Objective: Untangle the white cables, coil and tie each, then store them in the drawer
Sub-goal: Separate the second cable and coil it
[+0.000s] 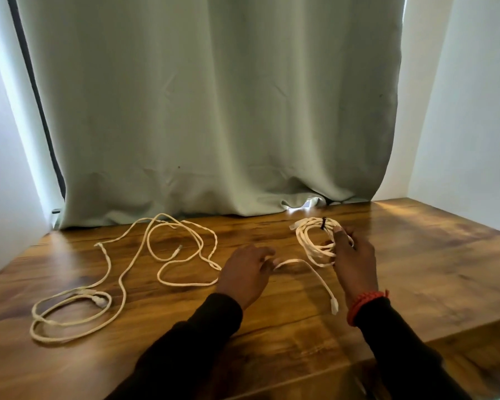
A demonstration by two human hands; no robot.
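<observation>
Wooden table (416, 255) against pale green curtain (214, 111), no readable writing or brand anywhere. Right hand (354, 255) grips coiled cable (309, 241) by far right, black tie (324, 223) round coil. Left hand (247, 269) pinches loose cable (315, 274) at table middle. More tangled white cables (122, 272) sprawl left. Orange bracelet (362, 303) on right wrist.

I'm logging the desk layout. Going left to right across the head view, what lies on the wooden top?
Loose looped cable → sprawled untied cable → left hand → tied cable coil → right hand.
</observation>
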